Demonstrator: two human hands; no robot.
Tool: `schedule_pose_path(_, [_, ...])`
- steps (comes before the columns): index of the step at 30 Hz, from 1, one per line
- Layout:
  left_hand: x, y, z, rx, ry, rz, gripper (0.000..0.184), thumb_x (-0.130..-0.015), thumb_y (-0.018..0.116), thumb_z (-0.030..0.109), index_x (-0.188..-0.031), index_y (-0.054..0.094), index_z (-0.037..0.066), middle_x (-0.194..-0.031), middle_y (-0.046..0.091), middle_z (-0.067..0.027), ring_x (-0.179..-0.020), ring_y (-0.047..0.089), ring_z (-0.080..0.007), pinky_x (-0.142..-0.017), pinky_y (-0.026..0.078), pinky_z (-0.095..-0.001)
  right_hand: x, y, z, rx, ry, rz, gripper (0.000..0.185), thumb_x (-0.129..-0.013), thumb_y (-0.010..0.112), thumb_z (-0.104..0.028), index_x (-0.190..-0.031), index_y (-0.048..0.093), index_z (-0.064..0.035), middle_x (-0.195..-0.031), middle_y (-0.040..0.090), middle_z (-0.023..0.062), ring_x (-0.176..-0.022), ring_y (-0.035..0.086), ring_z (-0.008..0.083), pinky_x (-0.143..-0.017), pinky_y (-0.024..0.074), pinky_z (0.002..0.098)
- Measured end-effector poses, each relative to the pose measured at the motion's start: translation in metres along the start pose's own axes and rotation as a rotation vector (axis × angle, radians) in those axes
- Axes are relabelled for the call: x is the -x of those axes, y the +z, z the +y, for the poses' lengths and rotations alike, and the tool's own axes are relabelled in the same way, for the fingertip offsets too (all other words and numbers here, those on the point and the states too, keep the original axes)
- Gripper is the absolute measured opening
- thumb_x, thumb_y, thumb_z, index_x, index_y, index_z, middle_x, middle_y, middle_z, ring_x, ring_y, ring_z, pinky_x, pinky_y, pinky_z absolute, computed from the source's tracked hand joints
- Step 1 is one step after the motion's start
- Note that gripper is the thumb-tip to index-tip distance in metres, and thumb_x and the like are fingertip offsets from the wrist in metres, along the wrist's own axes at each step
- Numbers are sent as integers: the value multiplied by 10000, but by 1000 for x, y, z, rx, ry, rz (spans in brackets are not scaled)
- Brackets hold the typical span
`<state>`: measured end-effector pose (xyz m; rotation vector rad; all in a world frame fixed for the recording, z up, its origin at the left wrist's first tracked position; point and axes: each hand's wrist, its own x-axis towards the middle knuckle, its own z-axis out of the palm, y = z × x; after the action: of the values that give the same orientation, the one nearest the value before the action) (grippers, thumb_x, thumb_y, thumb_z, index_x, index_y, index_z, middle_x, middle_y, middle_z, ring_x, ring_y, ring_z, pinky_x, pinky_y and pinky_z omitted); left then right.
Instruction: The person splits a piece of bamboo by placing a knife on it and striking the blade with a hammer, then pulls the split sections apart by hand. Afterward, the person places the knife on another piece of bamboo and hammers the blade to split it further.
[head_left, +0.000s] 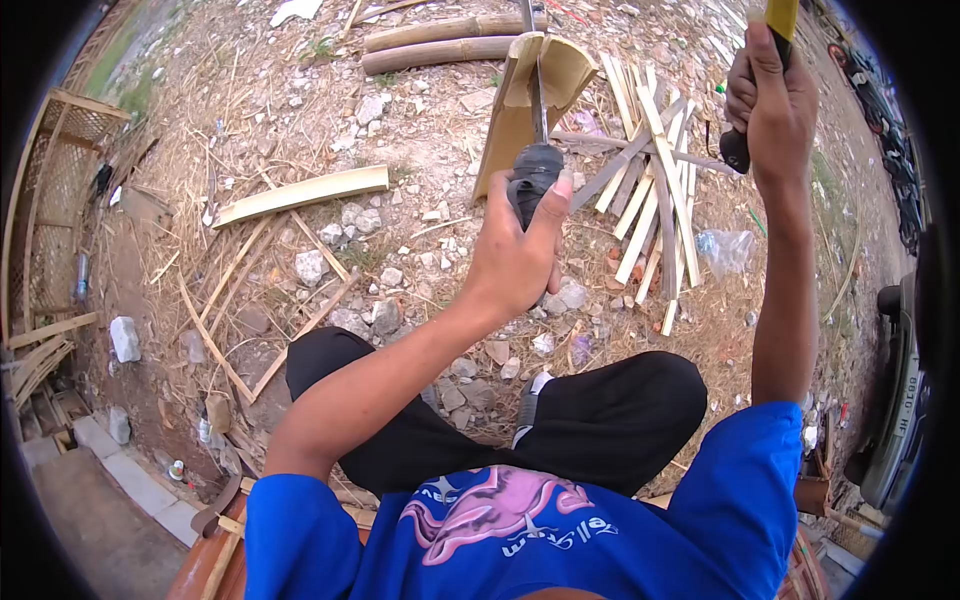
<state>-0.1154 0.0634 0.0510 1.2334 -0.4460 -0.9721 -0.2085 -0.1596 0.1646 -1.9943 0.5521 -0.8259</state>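
My left hand [522, 245] is closed round the black-taped handle of a knife [537, 165]. Its long blade [539, 105] sits in the split end of a bamboo piece [510, 125], which stands tilted on the ground. Raised at the upper right, my right hand [778, 105] grips a tool with a yellow and black handle [781, 20]; the top of that tool lies outside the view. Just right of the bamboo, thin bamboo strips [655, 190] lie in a loose pile.
Two bamboo poles [440, 55] lie at the back. A split bamboo length [300, 195] rests on the left, by thin sticks [215, 345] and stones [311, 267]. A clear plastic bag [727, 252] lies right of the strips. A parked vehicle [900, 400] stands at the right edge.
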Motion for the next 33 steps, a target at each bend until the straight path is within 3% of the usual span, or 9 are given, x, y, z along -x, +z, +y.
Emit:
schedule_pose_path(3, [1, -3, -1, 10, 9, 6, 466, -946, 574, 450, -1080, 370, 54, -673, 486, -43, -379, 467, -131, -356, 418, -275, 25, 29, 63, 717, 140, -333, 439, -990, 496, -429, -1032, 610, -7, -683, 545, 89, -636, 521, 205, -637, 421, 389])
schedule_pose_path(6, [-1, -6, -3, 19, -10, 20, 453, -942, 583, 448, -1080, 374, 71, -662, 487, -38, -376, 479, -140, -356, 420, -278, 22, 17, 58, 780, 221, -461, 445, -993, 492, -429, -1011, 600, 3, -703, 548, 85, -665, 518, 195, -659, 422, 374])
schedule_pose_path(11, [7, -1, -6, 3, -24, -13, 453, -944, 579, 450, -1086, 373, 73, -671, 486, -44, -381, 478, -140, -357, 416, -277, 20, 16, 29, 453, 205, -140, 433, -994, 491, -435, -953, 583, -14, -650, 446, 35, -624, 434, 133, -597, 369, 332])
schedule_pose_path(15, [9, 0, -6, 6, -18, -13, 460, -948, 575, 446, -1103, 370, 65, -674, 480, -46, -390, 464, -135, -359, 410, -277, 25, 20, 53, 657, 53, -320, 443, -996, 480, -449, -959, 584, -20, -643, 440, 28, -614, 443, 140, -588, 375, 346])
schedule_pose_path(19, [8, -1, -5, 8, -39, 9, 467, -949, 574, 444, -1117, 363, 62, -674, 475, -46, -392, 460, -134, -360, 407, -277, 11, 5, 24, 524, 100, -193, 429, -994, 492, -440, -987, 592, -23, -634, 409, -7, -598, 441, 101, -573, 373, 333])
schedule_pose_path(23, [6, 0, -4, -11, -31, -13, 478, -948, 571, 452, -1111, 356, 59, -669, 475, -46, -388, 472, -138, -359, 411, -275, -12, -21, 12, -77, -70, -42, 333, -1018, 488, -371, -836, 506, -92, -595, 366, -91, -441, 297, -5, -379, 224, 170])
schedule_pose_path(27, [6, 2, -5, 48, -19, -17, 482, -943, 573, 462, -1100, 354, 62, -662, 473, -45, -385, 474, -140, -358, 415, -276, 10, 20, 71, 705, 113, -362, 436, -997, 482, -417, -1044, 591, 2, -728, 524, 73, -682, 493, 173, -642, 404, 355])
schedule_pose_path(31, [2, -4, 1, 21, -35, 8, 472, -936, 582, 469, -1080, 356, 80, -662, 472, -46, -385, 477, -141, -357, 417, -280, 16, 22, 68, 620, 117, -280, 459, -994, 484, -449, -892, 533, -4, -680, 498, 67, -641, 455, 175, -602, 377, 353])
schedule_pose_path(33, [0, -4, -2, 34, -30, -8, 469, -933, 586, 473, -1068, 355, 88, -661, 471, -45, -383, 478, -141, -356, 418, -278, 5, 13, 48, 479, 214, -215, 434, -988, 498, -435, -1085, 602, -26, -709, 495, 30, -667, 458, 132, -631, 391, 313])
